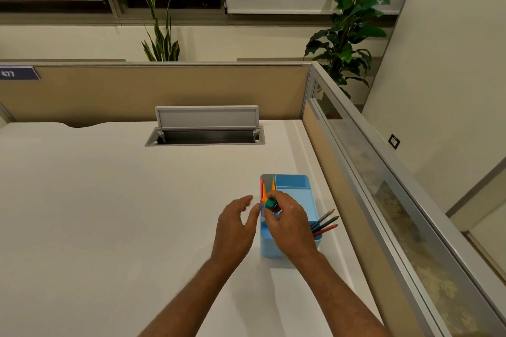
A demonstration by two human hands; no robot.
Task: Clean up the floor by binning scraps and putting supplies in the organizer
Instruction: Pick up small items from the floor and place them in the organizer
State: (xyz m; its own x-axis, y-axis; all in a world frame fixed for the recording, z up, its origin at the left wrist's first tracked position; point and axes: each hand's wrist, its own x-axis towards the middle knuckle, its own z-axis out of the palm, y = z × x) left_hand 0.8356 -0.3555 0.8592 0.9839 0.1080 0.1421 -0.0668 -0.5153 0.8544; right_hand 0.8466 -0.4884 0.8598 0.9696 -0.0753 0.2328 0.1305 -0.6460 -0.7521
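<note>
A light blue desk organizer (297,186) stands on the white desk (109,213) near its right edge. Orange and red items (264,190) stick up in its far left compartment. Three coloured pencils (325,223) lean out of its near right compartment. My right hand (287,223) hovers over the organizer and pinches a small teal block (271,203) in its fingertips, above the left compartments. My left hand (236,224) floats just left of the organizer, fingers relaxed and spread, holding nothing.
A cable tray with its grey lid raised (206,128) is set into the desk at the back. Beige partitions (153,90) close the back and right sides. Two potted plants (353,24) stand behind the partition.
</note>
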